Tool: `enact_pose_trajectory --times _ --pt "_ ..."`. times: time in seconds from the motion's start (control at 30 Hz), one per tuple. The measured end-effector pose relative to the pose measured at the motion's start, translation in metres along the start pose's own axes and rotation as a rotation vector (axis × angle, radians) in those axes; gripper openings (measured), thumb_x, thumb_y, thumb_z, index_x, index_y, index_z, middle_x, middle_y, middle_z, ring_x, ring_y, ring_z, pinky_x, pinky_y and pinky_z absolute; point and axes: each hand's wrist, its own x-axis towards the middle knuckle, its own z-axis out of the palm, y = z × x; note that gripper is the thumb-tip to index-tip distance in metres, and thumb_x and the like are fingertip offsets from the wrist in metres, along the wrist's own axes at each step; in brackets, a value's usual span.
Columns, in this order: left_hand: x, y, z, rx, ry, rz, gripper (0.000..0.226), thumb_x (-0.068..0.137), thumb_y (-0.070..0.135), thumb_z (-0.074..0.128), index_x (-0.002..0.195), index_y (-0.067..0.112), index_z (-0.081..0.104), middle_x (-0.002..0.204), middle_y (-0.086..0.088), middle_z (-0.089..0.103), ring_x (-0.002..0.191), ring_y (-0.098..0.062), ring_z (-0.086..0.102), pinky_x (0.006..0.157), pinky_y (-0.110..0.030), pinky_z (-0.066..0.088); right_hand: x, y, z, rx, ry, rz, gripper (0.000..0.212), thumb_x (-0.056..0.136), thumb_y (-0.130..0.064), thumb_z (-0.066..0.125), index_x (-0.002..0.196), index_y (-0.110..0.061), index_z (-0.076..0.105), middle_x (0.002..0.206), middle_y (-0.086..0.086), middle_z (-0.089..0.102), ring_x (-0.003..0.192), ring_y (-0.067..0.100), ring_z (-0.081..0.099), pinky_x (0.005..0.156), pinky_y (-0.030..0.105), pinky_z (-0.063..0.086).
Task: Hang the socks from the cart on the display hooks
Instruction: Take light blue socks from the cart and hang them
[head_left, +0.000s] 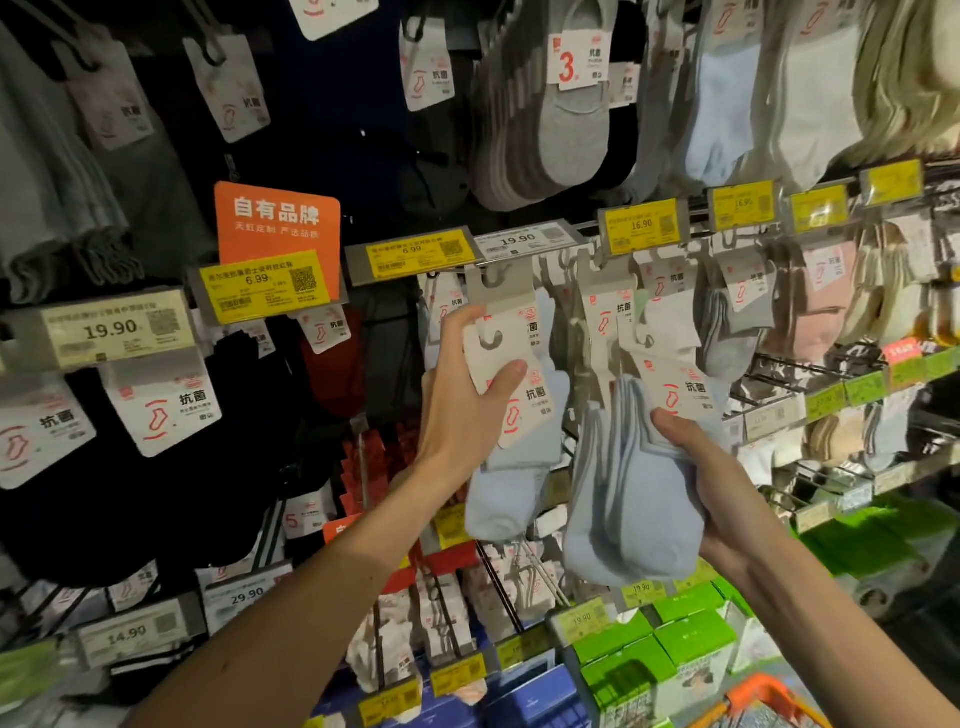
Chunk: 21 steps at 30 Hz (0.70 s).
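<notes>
I'm looking at a dim shop display wall (353, 119) crowded with socks hanging on wire hooks, with price labels along its rails. In front of it, the thicker bundle of pale blue ankle socks (628, 499) sits in the right hand (711, 467), whose fingers wrap round its side. Its long axis runs near vertical, toes down, with its white card header (680, 389) on top and leaning left. Beside it but not touching, the slimmer pale blue sock pack (506, 499) is gripped by the left hand (462, 410). The thumb presses on the front of its white card and the other fingers are hidden behind. This pack also hangs lengthwise, toes down, and its hanger cut-out (491, 338) points up toward the rail under the white 19.90 price label (517, 240). I cannot tell whether the cut-out has caught a hook, as any prong is lost among the neighbouring cards. The orange cart (763, 699) is cut off at the bottom right corner, and I cannot see what is in it.
</notes>
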Motion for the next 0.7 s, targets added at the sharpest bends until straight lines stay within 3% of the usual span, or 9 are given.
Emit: enact_pose_trajectory --times 0.17,0.27,0.33,0.43,0.53,0.57,0.63,0.7 --pt "0.019 0.006 0.003 0.043 -0.031 0.066 0.056 0.091 0.012 0.07 0.122 0.046 0.037 0.104 0.011 0.066 0.094 -0.004 0.066 0.072 -0.02 0.056 0.0 0.0 -0.001 -0.032 -0.004 -0.017 0.038 0.07 -0.024 0.066 0.107 -0.015 0.07 0.094 0.005 0.078 0.076 0.018 0.075 0.06 0.027 0.06" --pt "0.027 0.011 0.008 0.09 -0.003 0.093 0.054 0.09 0.024 0.07 0.127 0.044 0.037 0.11 0.005 0.066 0.102 -0.019 0.066 0.083 -0.048 0.057 0.0 0.004 0.0 -0.033 -0.015 -0.008 0.042 0.07 -0.022 0.068 0.111 -0.014 0.07 0.099 0.008 0.077 0.079 0.02 0.075 0.06 0.028 0.06" --pt "0.033 0.016 0.009 0.081 0.018 0.123 0.056 0.088 0.026 0.069 0.128 0.047 0.036 0.114 0.002 0.065 0.102 -0.023 0.064 0.085 -0.053 0.055 0.0 0.006 0.002 -0.028 -0.024 -0.002 0.042 0.07 -0.021 0.068 0.111 -0.012 0.069 0.099 0.009 0.077 0.078 0.021 0.075 0.059 0.027 0.059" --pt "0.042 0.019 0.011 0.068 0.069 0.18 0.056 0.091 0.015 0.069 0.128 0.043 0.038 0.105 -0.002 0.067 0.091 -0.015 0.065 0.081 -0.042 0.056 0.001 0.009 0.003 -0.022 -0.042 -0.001 0.041 0.072 -0.019 0.066 0.112 -0.011 0.069 0.099 0.011 0.077 0.077 0.022 0.075 0.059 0.028 0.059" --pt "0.049 0.018 0.012 0.076 0.101 0.221 0.058 0.091 0.01 0.069 0.135 0.033 0.038 0.099 -0.018 0.068 0.075 -0.004 0.058 0.071 -0.007 0.044 0.001 0.011 0.002 -0.027 -0.05 0.003 0.04 0.073 -0.018 0.066 0.112 -0.01 0.069 0.099 0.013 0.077 0.077 0.024 0.075 0.058 0.028 0.059" --pt "0.051 0.019 0.013 0.095 0.107 0.221 0.059 0.091 0.009 0.069 0.136 0.03 0.038 0.095 -0.023 0.067 0.069 -0.002 0.054 0.067 -0.002 0.04 0.001 0.011 0.001 -0.032 -0.055 0.001 0.039 0.074 -0.018 0.065 0.112 -0.01 0.069 0.099 0.013 0.077 0.076 0.024 0.075 0.058 0.028 0.058" --pt "0.053 0.02 0.015 0.128 0.115 0.212 0.06 0.091 0.008 0.069 0.139 0.027 0.038 0.09 -0.023 0.068 0.067 -0.005 0.056 0.065 0.0 0.037 0.002 0.011 0.0 -0.046 -0.064 0.001 0.038 0.075 -0.019 0.065 0.112 -0.01 0.069 0.099 0.013 0.077 0.077 0.025 0.075 0.059 0.029 0.058" --pt "0.055 0.018 0.017 0.141 0.12 0.211 0.063 0.091 0.011 0.069 0.139 0.033 0.035 0.087 -0.022 0.068 0.07 -0.016 0.061 0.065 -0.011 0.045 0.003 0.011 -0.001 -0.052 -0.07 0.003 0.039 0.076 -0.019 0.065 0.113 -0.01 0.069 0.102 0.014 0.076 0.08 0.025 0.075 0.06 0.029 0.059"
